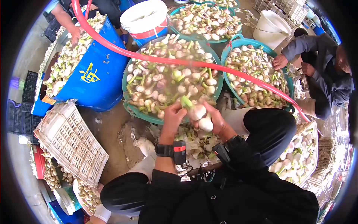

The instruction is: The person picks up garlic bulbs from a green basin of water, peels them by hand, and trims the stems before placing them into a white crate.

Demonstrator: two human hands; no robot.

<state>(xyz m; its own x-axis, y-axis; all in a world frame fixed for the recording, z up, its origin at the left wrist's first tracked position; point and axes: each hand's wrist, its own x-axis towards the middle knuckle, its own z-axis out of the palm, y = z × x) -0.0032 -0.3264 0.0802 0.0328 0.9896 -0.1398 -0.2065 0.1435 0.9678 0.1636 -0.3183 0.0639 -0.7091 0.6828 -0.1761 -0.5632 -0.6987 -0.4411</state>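
Observation:
In front of my body both hands meet over the near rim of a round green basket (130, 109) full of garlic bulbs. My left hand (173, 118) pinches a garlic bulb (196, 111) by its green stem end. Wrapped around the bulbs from the right, my right hand (215, 118) holds a second, white garlic bulb (206, 124) below the first. Both wrists wear dark straps with small devices. Peeled skins and leaves lie beneath my hands.
A red hose (156, 59) crosses over the baskets. At left are a blue barrel (108, 71) and a white crate (71, 142). Garlic fills a crate (316, 149) at right. A co-worker's hand (279, 61) touches the right basket; another co-worker's hand (75, 34) is at the barrel.

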